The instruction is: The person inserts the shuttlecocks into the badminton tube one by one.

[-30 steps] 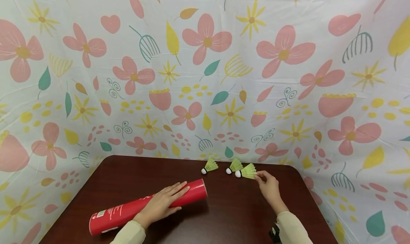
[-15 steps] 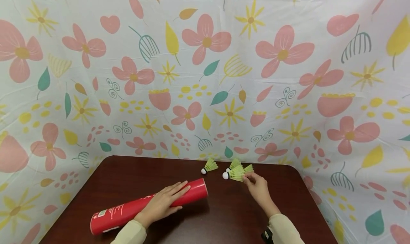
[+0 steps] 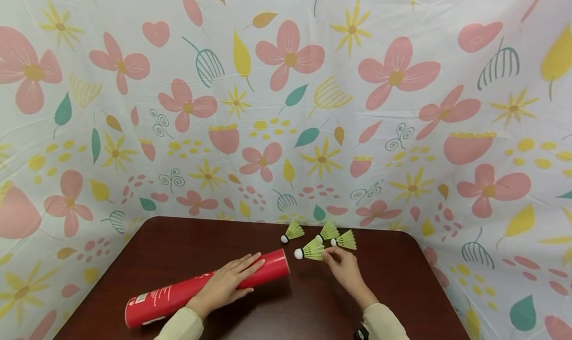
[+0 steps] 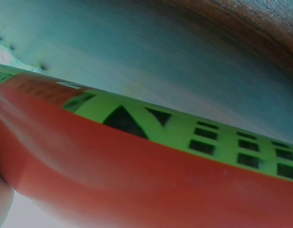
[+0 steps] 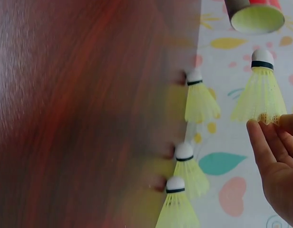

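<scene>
My left hand [image 3: 225, 286] lies across a red shuttlecock tube [image 3: 163, 299] and holds it, fingers over the far side and thumb on the near side. In the left wrist view the tube [image 4: 137, 175] fills the lower half, with a green band and dark marks. Between thumb and fingertips, my right hand [image 3: 347, 271] pinches the feather edge of a yellow shuttlecock [image 3: 310, 250]. Its white cork points left, a short gap from the tube's right end. In the right wrist view, that end shows a pale round opening [image 5: 257, 19] beyond the cork.
Three more yellow shuttlecocks lie near the table's back edge: a left one [image 3: 292, 231], a middle one [image 3: 328, 230] and a right one [image 3: 345, 240]. The dark brown table [image 3: 192, 240] meets a flower-patterned cloth [image 3: 286, 131] behind.
My right hand has carried the pinched shuttlecock left and toward me, away from the others and closer to the tube's right end. The left hand and tube have stayed in place.
</scene>
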Available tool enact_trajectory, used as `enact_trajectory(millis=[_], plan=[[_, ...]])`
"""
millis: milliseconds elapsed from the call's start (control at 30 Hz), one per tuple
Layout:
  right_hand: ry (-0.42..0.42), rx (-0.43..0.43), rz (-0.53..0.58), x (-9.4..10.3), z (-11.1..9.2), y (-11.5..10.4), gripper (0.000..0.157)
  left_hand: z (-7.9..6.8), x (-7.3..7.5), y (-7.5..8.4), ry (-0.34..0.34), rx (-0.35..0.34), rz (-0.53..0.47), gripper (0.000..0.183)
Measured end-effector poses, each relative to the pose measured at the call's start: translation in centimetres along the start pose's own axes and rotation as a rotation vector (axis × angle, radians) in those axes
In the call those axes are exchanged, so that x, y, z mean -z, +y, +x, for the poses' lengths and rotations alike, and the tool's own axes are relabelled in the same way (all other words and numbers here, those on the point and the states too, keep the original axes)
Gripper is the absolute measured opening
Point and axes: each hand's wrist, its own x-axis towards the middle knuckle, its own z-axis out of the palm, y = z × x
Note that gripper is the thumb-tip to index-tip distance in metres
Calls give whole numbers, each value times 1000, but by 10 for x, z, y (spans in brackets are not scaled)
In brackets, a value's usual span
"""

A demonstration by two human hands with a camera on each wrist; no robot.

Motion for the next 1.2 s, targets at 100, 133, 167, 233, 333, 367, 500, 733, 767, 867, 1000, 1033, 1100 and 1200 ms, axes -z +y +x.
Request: enact_trajectory(millis=[100, 133, 167, 233, 333, 367, 500, 733, 767, 867, 1000, 1033, 1100, 1200], plan=[[-21, 4, 27, -5, -2, -4, 5, 0, 0, 0, -2, 2, 2, 91], [-27, 3, 32, -7, -3, -6, 5, 0, 0, 1, -2, 1, 1, 91], [-28, 13, 36, -9, -4, -7, 5, 0, 0, 1, -2, 1, 2, 91], [-31, 29, 39, -13, -5, -9, 5, 1, 0, 1, -4, 2, 2, 91], [-36, 46, 26, -18, -6, -12, 5, 1, 0, 1, -6, 6, 2, 91], [-41, 49, 25, -20, -7, -12, 5, 1, -1, 2, -8, 9, 3, 92], [-87, 14, 44, -26, -11, -16, 5, 2, -1, 2, -9, 5, 1, 92], [-142, 24, 75, -36, -14, -22, 6, 3, -2, 2, -4, -8, 14, 94], [-149, 27, 82, -37, -14, -23, 7, 3, -2, 2, -6, -7, 15, 94], [-171, 27, 85, -39, -15, -26, 9, 3, -2, 3, -11, -8, 13, 94], [-178, 68, 86, -40, -16, -29, 10, 5, -1, 4, -18, -1, 6, 92], [-175, 99, 89, -40, -16, -29, 10, 5, -1, 4, -20, 1, 5, 91], [-168, 173, 92, -40, -15, -29, 10, 5, -1, 4, -20, 2, 7, 91], [-163, 227, 86, -42, -15, -27, 9, 5, -2, 4, -22, 3, 6, 90]])
